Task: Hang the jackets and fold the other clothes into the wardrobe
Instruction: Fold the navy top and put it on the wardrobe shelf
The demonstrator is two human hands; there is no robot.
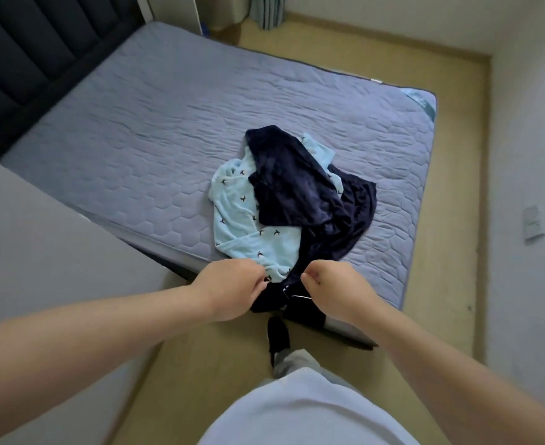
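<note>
- Left hand (232, 289) and right hand (333, 289), fingers curled, each pinch the navy garment (338, 232) where it hangs over the bed's (136, 130) near edge.
- It lies heaped with a light-blue garment (242, 220) (small dark motifs) and another dark piece (290, 181).

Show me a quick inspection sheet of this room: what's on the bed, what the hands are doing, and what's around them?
Surface: bed with a wrinkled, quilted grey-lilac cover.
Job's things: navy clothing piled over a light blue garment with small dark prints, near the bed's front edge; some navy cloth hangs over that edge.
Clutter: nothing seen.
Hands: left hand and right hand are both curled, seemingly pinching the navy clothing at the bed's edge.
Cables: nothing seen.
Surroundings: dark padded headboard, wood-tone floor, wall switch.
</note>
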